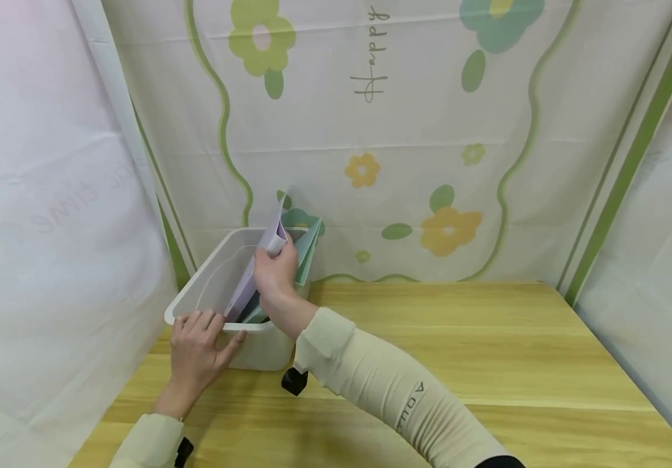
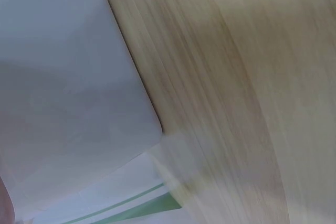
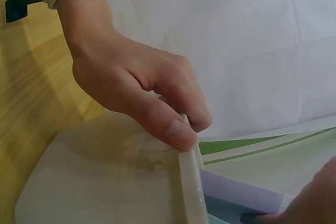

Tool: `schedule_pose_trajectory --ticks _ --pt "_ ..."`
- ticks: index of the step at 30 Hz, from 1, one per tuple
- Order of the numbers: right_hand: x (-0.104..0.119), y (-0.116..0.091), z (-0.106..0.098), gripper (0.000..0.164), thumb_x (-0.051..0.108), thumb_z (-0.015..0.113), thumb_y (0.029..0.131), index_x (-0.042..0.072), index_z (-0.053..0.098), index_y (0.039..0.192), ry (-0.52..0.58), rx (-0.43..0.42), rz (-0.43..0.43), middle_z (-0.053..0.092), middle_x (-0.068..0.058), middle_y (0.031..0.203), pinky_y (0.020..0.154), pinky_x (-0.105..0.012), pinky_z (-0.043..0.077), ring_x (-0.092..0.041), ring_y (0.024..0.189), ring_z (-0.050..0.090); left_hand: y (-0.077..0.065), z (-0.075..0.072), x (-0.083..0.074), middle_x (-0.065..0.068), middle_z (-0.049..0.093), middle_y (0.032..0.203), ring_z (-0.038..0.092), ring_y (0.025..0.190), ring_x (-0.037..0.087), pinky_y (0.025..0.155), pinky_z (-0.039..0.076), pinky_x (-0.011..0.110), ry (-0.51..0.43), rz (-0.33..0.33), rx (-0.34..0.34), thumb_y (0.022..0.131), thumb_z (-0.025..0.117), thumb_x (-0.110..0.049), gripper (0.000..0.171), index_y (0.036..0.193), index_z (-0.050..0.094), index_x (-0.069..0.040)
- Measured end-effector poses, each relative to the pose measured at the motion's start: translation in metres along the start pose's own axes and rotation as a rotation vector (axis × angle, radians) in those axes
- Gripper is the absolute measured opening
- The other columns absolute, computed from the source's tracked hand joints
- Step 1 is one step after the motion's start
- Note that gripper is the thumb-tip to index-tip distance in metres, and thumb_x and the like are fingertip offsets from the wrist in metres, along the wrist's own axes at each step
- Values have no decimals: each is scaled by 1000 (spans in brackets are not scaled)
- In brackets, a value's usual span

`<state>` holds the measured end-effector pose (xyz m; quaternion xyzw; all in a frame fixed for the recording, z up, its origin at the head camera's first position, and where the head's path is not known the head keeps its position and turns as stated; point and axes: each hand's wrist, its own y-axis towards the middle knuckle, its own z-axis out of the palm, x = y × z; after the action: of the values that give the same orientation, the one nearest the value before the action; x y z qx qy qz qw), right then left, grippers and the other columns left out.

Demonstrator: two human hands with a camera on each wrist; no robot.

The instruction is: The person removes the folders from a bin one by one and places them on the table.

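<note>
A white plastic bin (image 1: 254, 351) stands at the left of the table near the back sheet. My left hand (image 1: 195, 351) grips its near rim, thumb outside and fingers over the edge; the right wrist view shows this same left hand (image 3: 142, 87) pinching the rim. Inside the bin, my right hand (image 1: 275, 270) holds a lilac folder (image 1: 245, 283), which leans with its top above the far rim. Beside it a mint green folder (image 1: 309, 253) slants up behind the right hand. Darker items low in the bin are mostly hidden. The left wrist view shows the bin's wall (image 2: 68, 87).
The wooden table (image 1: 459, 351) stretches right of the bin. White printed sheets hang behind it (image 1: 324, 130) and at both sides, the left sheet (image 1: 61, 227) close to the bin. A black wrist-camera piece (image 1: 294, 381) hangs under the right cuff.
</note>
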<state>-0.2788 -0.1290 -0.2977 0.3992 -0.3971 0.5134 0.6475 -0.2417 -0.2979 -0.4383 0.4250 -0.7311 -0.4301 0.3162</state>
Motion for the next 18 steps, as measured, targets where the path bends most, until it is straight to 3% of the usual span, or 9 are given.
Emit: schedule_pose_trajectory --ticks 5,12,18 --pt "7 -1 -2 44 -4 58 93 12 60 134 -15 17 -40 64 -14 127 93 -46 52 -21 106 62 0 0 -1 8 52 72 52 68 33 72 38 53 -1 2 -2 99 45 -65 65 77 54 -5" --pt "15 4 -7 40 -7 63 88 4 63 127 -78 -2 -125 68 -17 121 89 -46 54 -22 102 65 2 -1 -2 8 52 73 51 68 33 72 38 53 -5 3 4 100 45 -65 64 77 53 -6" --pt "22 5 -10 43 -5 64 88 11 66 127 -116 3 -117 70 -11 117 87 -45 56 -20 101 66 1 -2 -2 8 51 73 49 66 32 73 38 53 -5 0 11 100 45 -65 64 78 53 -6"
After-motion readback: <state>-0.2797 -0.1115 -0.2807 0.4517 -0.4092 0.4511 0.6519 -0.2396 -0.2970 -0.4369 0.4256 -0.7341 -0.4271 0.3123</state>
